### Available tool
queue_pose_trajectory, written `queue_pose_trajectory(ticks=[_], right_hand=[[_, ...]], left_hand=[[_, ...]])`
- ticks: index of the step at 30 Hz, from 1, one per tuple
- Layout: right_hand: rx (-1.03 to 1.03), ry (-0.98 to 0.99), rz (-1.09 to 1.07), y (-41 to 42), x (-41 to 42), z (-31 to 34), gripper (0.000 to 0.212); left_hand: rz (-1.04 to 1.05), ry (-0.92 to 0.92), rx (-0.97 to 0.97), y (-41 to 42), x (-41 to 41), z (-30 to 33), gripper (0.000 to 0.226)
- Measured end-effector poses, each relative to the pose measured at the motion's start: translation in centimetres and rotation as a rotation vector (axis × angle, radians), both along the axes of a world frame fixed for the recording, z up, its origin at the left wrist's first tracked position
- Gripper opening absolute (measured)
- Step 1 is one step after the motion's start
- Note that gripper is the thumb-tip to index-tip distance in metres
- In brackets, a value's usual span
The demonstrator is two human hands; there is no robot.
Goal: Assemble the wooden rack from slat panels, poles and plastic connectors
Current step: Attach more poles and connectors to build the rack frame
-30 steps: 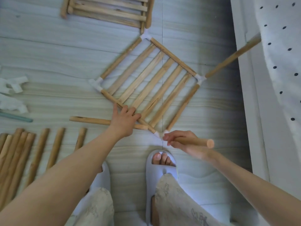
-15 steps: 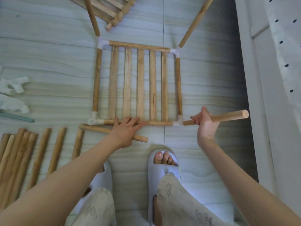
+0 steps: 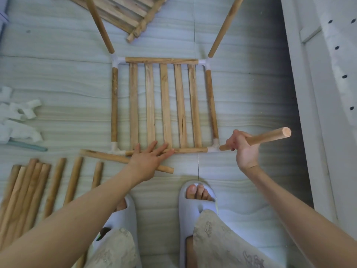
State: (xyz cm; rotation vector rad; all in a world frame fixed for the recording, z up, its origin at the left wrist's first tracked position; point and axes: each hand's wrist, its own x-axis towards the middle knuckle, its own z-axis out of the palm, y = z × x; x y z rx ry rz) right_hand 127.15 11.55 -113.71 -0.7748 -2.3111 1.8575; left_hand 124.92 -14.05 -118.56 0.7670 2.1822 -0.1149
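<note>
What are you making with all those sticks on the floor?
A person is building a wooden rack. A square slat panel lies flat on the floor with white plastic connectors at its corners. The left hand presses flat on the panel's near edge to steady it. The right hand grips a pole and has its tip at the near right connector. Two poles already stick out of the far corners, and spare poles wait at the left.

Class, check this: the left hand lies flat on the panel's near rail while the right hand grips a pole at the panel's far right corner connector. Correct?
Not quite. The head view shows the right hand gripping the pole at the near right corner connector, not the far one. The left hand does lie flat on the panel's near rail.
</note>
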Motion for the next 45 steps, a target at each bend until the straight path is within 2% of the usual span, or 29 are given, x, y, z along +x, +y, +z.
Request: queue_pose_trajectory(ticks=[5, 7, 10, 13, 15, 17, 19, 20, 23, 27, 35, 41, 45], right_hand=[[0.023, -0.055, 0.025, 0.8, 0.6, 0.2, 0.040], [0.049, -0.089, -0.008, 1.0, 1.1, 0.0, 0.032], [0.173, -0.232, 0.016, 0.8, 2.2, -1.0, 0.013], [0.327, -0.615, 0.111, -0.3, 3.0, -1.8, 0.023], [0.384, -0.822, 0.291, -1.8, 3.0, -1.5, 0.037], [0.505, -0.795, 0.492, -4.1, 2.7, -1.3, 0.038], [0.629, -0.577, 0.682, -6.6, 2.3, -1.6, 0.029], [0.689, -0.476, 0.807, -7.8, 1.9, -1.7, 0.034], [0.862, -0.380, 1.181, -10.8, 0.3, -2.6, 0.056], [0.977, -0.529, 1.404, -12.8, -0.4, -4.4, 0.069], [1.035, -0.625, 1.452, -13.2, -0.4, -5.0, 0.077], [1.048, -0.629, 1.466, -13.2, -0.4, -4.9, 0.079], [1.052, -0.630, 1.468, -13.2, -0.4, -4.9, 0.080]], left_hand=[[0.016, -0.018, -0.024, -0.1, -0.4, 0.9, 0.080], [0.120, 0.034, 0.060, -0.5, -0.6, 1.9, 0.071], [0.557, 0.150, 0.442, -1.9, -1.4, 4.1, 0.051], [1.064, 0.264, 0.796, -3.8, -2.8, 7.7, 0.024], [1.321, 0.298, 1.039, -5.2, -3.7, 9.8, 0.015], [1.514, 0.369, 1.243, -6.7, -4.3, 11.2, 0.019], [1.658, 0.414, 1.389, -8.4, -4.3, 11.9, 0.023], [1.702, 0.433, 1.429, -9.1, -4.1, 11.9, 0.023], [1.787, 0.478, 1.468, -10.5, -3.1, 11.7, 0.024], [1.816, 0.518, 1.469, -11.1, -1.4, 10.7, 0.024], [1.760, 0.637, 1.447, -10.8, -0.6, 10.5, 0.024], [1.721, 0.629, 1.442, -10.7, 0.1, 10.3, 0.022], [1.596, 0.610, 1.396, -10.0, 0.8, 10.2, 0.021]])
